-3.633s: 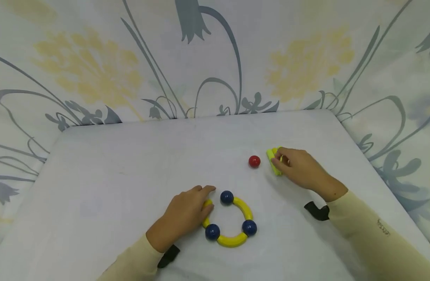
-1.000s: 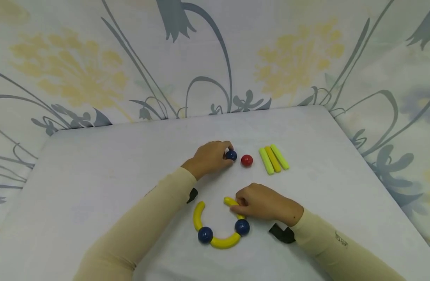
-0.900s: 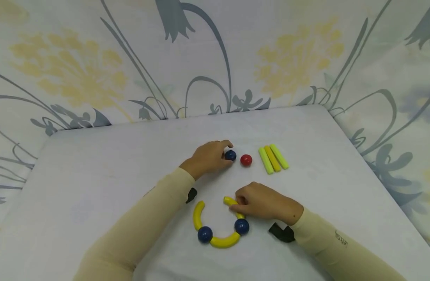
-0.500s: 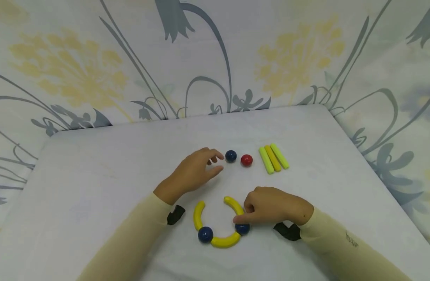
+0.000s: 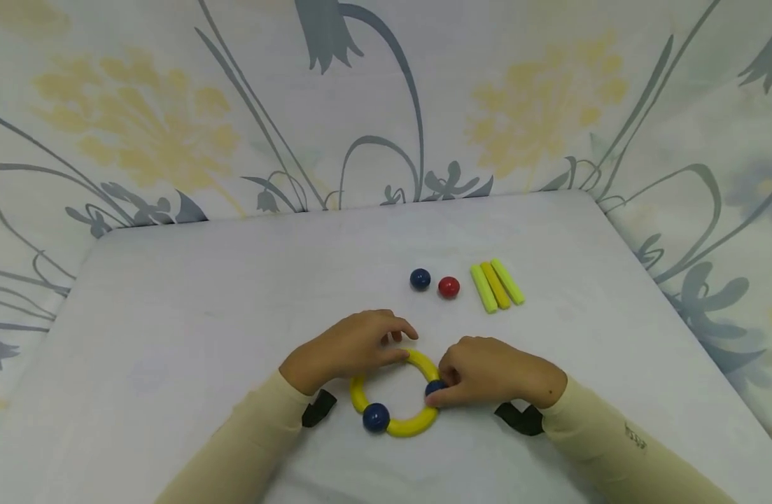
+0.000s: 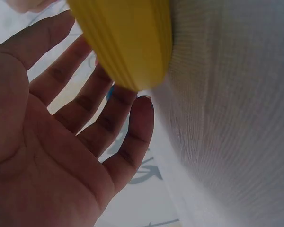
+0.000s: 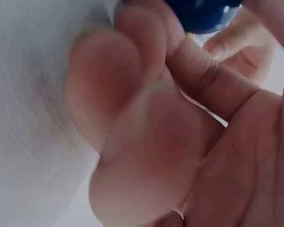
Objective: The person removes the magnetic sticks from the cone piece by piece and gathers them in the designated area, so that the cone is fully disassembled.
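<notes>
A ring of yellow curved rods and blue balls lies near the middle front of the table in the head view. My right hand [image 5: 495, 371] pinches the right blue ball [image 5: 433, 389] between thumb and fingers; the ball [image 7: 203, 14] shows at the top in the right wrist view. My left hand [image 5: 354, 346] hovers over the upper left of the ring, fingers loosely bent, its thumb by the end of the upper right curved rod [image 5: 423, 363]. A left curved rod [image 5: 358, 395] is partly covered by that hand. At the lower left is another blue ball [image 5: 376, 418], joined to the bottom curved rod [image 5: 413, 425].
Behind the ring a loose dark blue ball [image 5: 420, 279] sits beside a red ball [image 5: 448, 287]. To their right, three straight yellow rods [image 5: 496, 285] lie side by side. Flower-patterned cloth [image 5: 386, 105] rises around the white table [image 5: 234, 294].
My left hand let go of the dark blue ball beside the red one and came back to the ring. My right hand shifted from the right curved rod to the right blue ball.
</notes>
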Demonstrator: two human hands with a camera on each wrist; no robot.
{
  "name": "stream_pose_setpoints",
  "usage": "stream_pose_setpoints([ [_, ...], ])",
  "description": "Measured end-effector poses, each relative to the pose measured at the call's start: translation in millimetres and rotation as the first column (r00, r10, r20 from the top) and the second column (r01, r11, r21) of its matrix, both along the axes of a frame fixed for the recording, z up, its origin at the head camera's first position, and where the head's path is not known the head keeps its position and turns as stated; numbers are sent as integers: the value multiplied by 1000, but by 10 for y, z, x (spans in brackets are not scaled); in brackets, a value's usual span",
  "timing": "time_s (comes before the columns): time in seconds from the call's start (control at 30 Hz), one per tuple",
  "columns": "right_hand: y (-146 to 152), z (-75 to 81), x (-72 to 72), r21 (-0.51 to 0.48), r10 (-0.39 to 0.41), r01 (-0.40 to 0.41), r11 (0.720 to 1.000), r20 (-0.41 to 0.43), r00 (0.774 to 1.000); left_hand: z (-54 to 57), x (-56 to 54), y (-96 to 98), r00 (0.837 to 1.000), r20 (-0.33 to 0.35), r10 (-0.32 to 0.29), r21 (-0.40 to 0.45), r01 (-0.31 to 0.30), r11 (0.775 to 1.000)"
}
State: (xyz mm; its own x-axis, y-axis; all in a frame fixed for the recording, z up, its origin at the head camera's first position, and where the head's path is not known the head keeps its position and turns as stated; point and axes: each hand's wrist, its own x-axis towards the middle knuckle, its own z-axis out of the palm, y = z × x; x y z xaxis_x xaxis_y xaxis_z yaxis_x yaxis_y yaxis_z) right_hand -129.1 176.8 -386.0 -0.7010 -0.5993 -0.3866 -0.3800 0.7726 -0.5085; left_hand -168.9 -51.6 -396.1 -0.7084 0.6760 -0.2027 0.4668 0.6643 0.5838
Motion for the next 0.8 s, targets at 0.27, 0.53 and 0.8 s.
stream_pose_setpoints([
  [0.27,53,11,-108,-9,-44,44,999,-39,998,4,21,20,1000,-19,13,-63,-14,998],
  [0.53,43,39,-179,25,-141,145,989,-116,983,16,38,39,998,-49,44,-120,-49,991],
  [0.8,20,-49,-180,-6,-144,144,990,-108,984,-29,81,76,999,-3,49,-132,-49,990],
])
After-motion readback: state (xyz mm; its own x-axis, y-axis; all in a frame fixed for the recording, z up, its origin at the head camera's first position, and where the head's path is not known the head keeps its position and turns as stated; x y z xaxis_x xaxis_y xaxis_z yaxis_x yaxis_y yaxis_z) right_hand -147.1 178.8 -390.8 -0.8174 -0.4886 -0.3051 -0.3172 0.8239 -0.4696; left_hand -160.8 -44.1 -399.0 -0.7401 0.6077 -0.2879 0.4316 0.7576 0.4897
